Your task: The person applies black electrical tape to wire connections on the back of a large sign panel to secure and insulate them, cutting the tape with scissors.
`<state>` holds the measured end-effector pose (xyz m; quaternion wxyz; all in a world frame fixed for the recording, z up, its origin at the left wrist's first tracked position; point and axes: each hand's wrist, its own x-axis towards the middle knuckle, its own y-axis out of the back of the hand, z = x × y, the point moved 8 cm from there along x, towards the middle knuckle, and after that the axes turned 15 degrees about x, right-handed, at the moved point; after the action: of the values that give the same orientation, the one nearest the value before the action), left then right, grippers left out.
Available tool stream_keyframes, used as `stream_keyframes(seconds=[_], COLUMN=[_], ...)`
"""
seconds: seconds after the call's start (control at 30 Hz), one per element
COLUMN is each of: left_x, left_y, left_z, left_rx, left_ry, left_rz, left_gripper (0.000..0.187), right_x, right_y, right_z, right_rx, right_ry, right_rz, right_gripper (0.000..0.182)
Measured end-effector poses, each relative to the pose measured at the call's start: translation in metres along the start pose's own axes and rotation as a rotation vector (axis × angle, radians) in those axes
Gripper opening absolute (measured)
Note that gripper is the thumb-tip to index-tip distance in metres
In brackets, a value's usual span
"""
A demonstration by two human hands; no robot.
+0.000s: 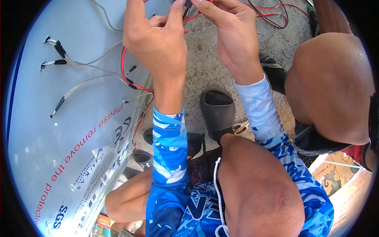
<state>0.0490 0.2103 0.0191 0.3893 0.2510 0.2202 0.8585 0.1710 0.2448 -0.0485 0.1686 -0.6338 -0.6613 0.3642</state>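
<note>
At the top edge, my left hand [158, 39] and my right hand [235, 37] come together, the fingers of both pinched and partly cut off by the frame. Between them are a dark wire end and a red wire [192, 17]; the exact joint is hidden by the fingers. Beneath my left forearm is a large white panel [90, 130] with a printed protective film. Thin grey wires [94, 59] with black-taped ends come out of it, and a red cable [123, 65] loops along its edge near my left wrist.
Loose red and black wires [276, 15] lie on the concrete floor [201, 55] at upper right. Another person's bent knee [329, 87] is close on the right. Below my right forearm are scissors [241, 127], beside my dark sandal [217, 110]. A glass-topped frame [335, 173] stands lower right.
</note>
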Motion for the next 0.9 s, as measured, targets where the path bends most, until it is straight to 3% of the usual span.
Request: stream_keyframes(seconds=[0.13, 0.23, 0.3, 0.33, 0.4, 0.53, 0.63, 0.73, 0.83, 0.9], left_x=[0.001, -0.003, 0.001, 0.001, 0.0, 0.004, 0.004, 0.006, 0.008, 0.008], left_y=[0.004, 0.016, 0.007, 0.004, -0.001, -0.003, -0.009, -0.016, -0.017, -0.024], left_z=[-0.004, 0.005, 0.001, -0.006, -0.008, -0.001, 0.005, -0.006, -0.009, -0.022], left_rx=[-0.002, -0.012, -0.056, -0.055, -0.023, -0.042, -0.009, -0.03, 0.048, -0.098], left_ry=[-0.122, -0.145, 0.008, 0.01, -0.164, -0.193, -0.24, -0.203, -0.087, 0.1], left_rz=[0.119, 0.044, -0.17, -0.171, -0.122, -0.158, -0.3, -0.299, -0.378, -0.533], left_gripper=[0.019, 0.011, 0.009, 0.009, 0.011, 0.011, 0.008, 0.01, 0.013, 0.015], right_x=[-0.001, 0.003, 0.002, 0.003, 0.004, 0.004, 0.006, 0.009, 0.008, 0.008], right_y=[0.002, 0.007, 0.005, 0.006, 0.005, 0.006, 0.006, -0.003, 0.004, 0.001], right_z=[-0.01, -0.005, -0.006, -0.006, -0.007, -0.01, -0.013, -0.013, -0.015, -0.016], right_rx=[-0.053, -0.039, -0.081, -0.082, -0.102, -0.167, -0.213, -0.089, -0.348, -0.259], right_ry=[0.068, 0.026, 0.0, -0.003, 0.022, 0.047, 0.133, 0.099, 0.02, 0.103], right_rz=[0.045, 0.037, 0.008, 0.009, -0.031, 0.015, -0.024, -0.136, 0.014, -0.077], right_gripper=[0.014, 0.015, 0.015, 0.015, 0.013, 0.011, 0.01, 0.013, 0.014, 0.015])
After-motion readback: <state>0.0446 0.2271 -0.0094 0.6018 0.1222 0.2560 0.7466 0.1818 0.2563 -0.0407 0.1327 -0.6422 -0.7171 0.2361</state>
